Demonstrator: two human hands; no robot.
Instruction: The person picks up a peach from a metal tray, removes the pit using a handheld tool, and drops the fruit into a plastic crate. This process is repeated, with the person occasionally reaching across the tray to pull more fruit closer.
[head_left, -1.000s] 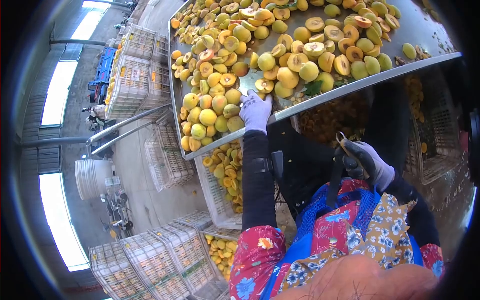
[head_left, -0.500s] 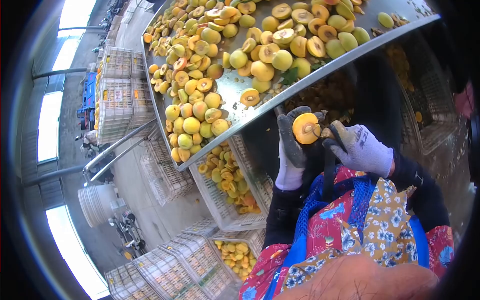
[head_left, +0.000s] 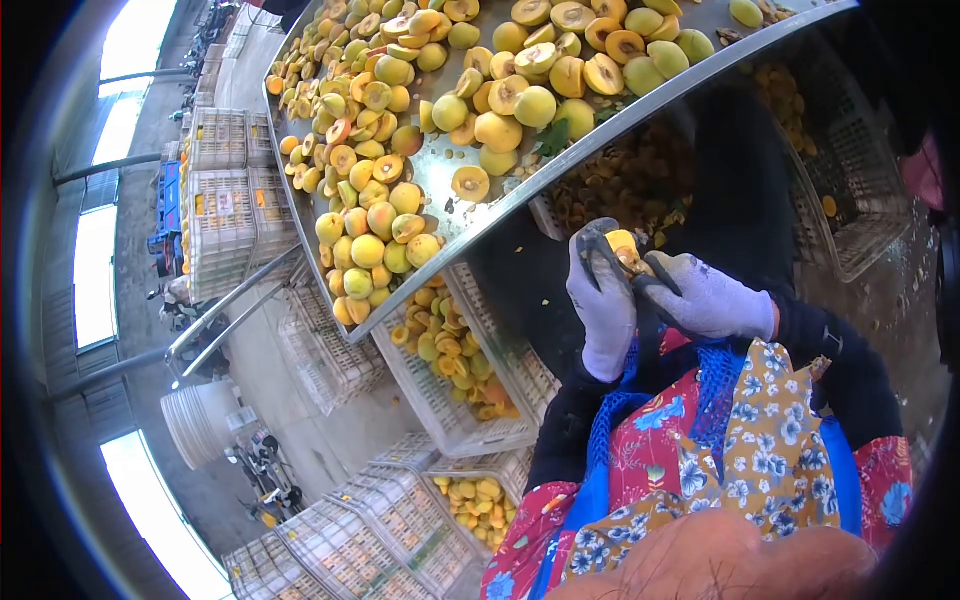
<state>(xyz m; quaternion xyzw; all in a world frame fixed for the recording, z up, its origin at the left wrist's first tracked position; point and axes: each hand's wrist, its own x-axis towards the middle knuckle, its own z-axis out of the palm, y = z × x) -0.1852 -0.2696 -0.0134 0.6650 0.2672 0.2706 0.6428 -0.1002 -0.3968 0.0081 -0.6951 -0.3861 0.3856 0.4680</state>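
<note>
My left hand (head_left: 603,295), in a lilac and dark grey glove, is closed around a halved yellow peach (head_left: 622,243). The cut side of the half is tilted towards my other hand. My right hand (head_left: 708,297), gloved alike, is closed against the fruit. It grips a small thin metal pitting tool, now mostly hidden by the fingers and the peach. Both hands are in front of my flowered apron (head_left: 770,430), just below the edge of a metal table (head_left: 560,172). Many halved and whole yellow peaches (head_left: 500,130) lie on that table.
Beneath the table edge stands a crate of peach halves (head_left: 455,350), with another crate of fruit (head_left: 480,505) nearer me. A crate (head_left: 850,200) is at the right. Stacked crates (head_left: 225,225), a white bucket (head_left: 205,415) and metal rails (head_left: 235,300) are to the left.
My left hand has turned the peach half from facing up to tilted towards my right hand, and its fingers have curled around it. The view has shifted slightly.
</note>
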